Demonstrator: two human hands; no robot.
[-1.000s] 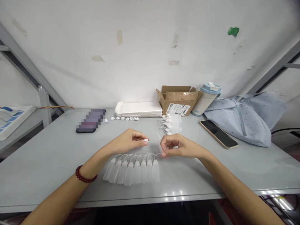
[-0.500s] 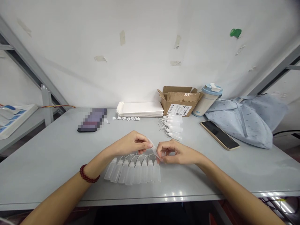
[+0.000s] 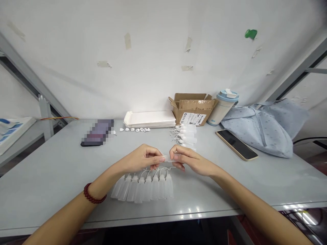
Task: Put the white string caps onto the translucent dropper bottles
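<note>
My left hand (image 3: 142,158) and my right hand (image 3: 186,159) meet fingertip to fingertip above the grey table (image 3: 51,177). Both pinch one small translucent plastic bottle (image 3: 168,158), held level between them. Just below the hands lies a row of several small capped squeeze bottles (image 3: 144,187), side by side with their tips pointing away from me. A red bead bracelet (image 3: 92,196) circles my left wrist.
Further back lie a second cluster of small bottles (image 3: 186,134), a line of white caps (image 3: 135,129), a stack of white trays (image 3: 150,119), an open cardboard box (image 3: 192,108), a lidded cup (image 3: 222,107), a phone (image 3: 236,144), a blue bag (image 3: 265,126) and a dark blurred object (image 3: 98,136).
My hands have come together: a second ago the left pinched a white cap and the right held the bottle apart; now both grip the bottle between them.
</note>
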